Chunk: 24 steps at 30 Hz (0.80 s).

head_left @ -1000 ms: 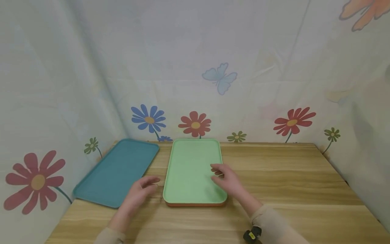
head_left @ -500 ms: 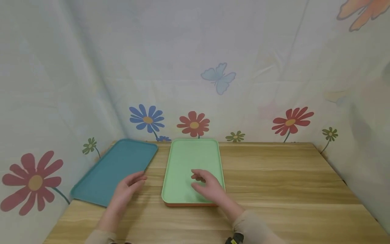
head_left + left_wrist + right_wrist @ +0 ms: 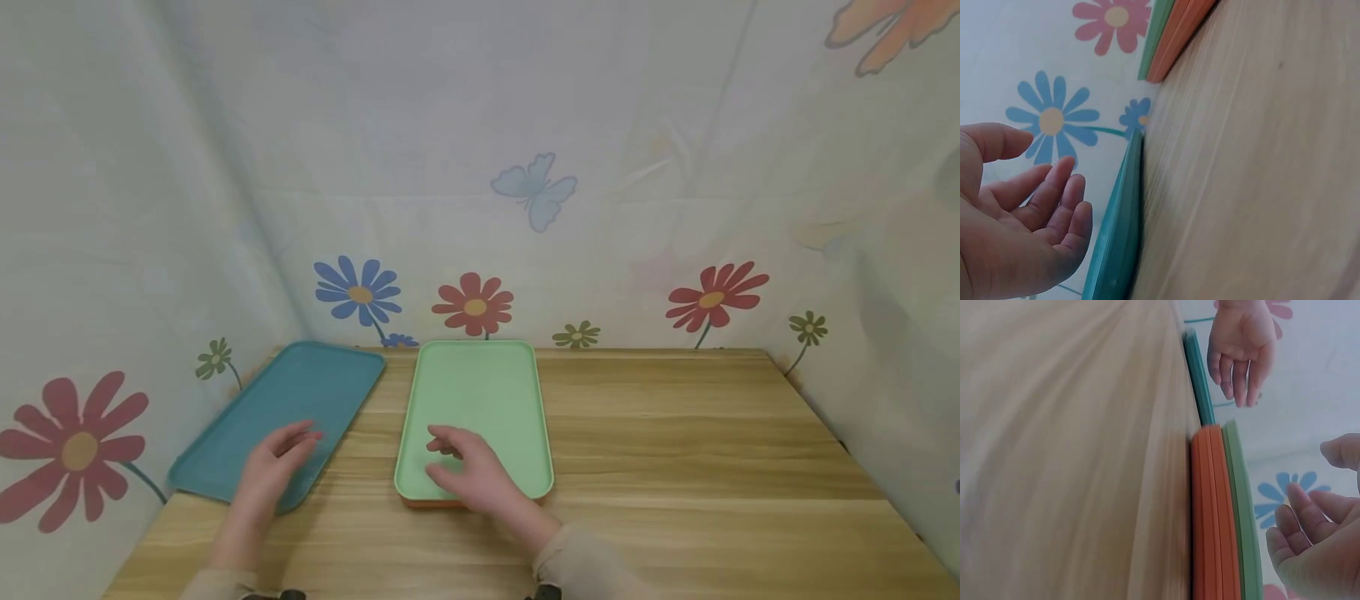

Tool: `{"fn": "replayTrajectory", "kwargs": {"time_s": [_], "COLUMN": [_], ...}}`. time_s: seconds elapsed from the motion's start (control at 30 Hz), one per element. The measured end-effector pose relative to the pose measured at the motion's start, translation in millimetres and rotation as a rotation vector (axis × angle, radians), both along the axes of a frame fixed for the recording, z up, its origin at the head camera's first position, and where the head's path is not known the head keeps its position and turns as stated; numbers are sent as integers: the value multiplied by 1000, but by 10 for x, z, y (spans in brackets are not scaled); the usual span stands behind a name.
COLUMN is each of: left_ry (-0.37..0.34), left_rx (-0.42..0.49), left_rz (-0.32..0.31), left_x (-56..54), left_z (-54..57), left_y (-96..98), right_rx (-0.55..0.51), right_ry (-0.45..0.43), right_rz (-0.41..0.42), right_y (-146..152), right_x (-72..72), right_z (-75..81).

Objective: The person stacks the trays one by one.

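A teal tray (image 3: 318, 387) lies on the left of the table, turned at an angle. My left hand (image 3: 272, 468) hovers over its near right part with loosely bent fingers and nothing in them. In the middle, a light green tray (image 3: 480, 383) tops a stack. Beneath it, the right wrist view shows the sides of orange trays (image 3: 1215, 519). Above the near end of the green tray is my right hand (image 3: 471, 473), thumb apart from the relaxed fingers, holding nothing. Both wrist views show a gap between hand and tray.
The wood-grain table (image 3: 675, 433) extends to the right of the stack. A white curtain (image 3: 420, 108) printed with flowers and butterflies closes off the back and both sides. A narrow strip of table separates the teal tray from the stack.
Both hands have moved left: the left from beside the stack to over the teal tray, the right from the green tray's right edge across its near part. The trays stay put.
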<state>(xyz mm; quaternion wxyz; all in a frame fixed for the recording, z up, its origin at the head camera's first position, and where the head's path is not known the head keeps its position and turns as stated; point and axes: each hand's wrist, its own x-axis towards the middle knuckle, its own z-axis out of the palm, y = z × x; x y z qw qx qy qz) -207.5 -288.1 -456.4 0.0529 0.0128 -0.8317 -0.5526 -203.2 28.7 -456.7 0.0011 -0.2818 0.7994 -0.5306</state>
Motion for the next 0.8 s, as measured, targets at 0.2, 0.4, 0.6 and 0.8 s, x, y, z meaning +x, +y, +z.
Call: {"fn": "replayTrajectory", "kwargs": {"time_s": [0.2,0.4,0.6,0.8], "left_ry": [-9,-37,-43,-60], "left_rx": [-30,-69,-92,-131], "left_rz": [66,131,193,231], "left_x": [3,40,69,94], "left_z": [21,41,44,46], "left_y": [-233,-458,-658,-818], "right_rx": [21,18,-4,-3], "right_ry": [42,77,59,92], "right_rz": [24,38,44,36], "right_y": [-181,-344,-509,-679], "right_x": [71,131,207,278], "right_z": [10,-6,-10,-2]}}
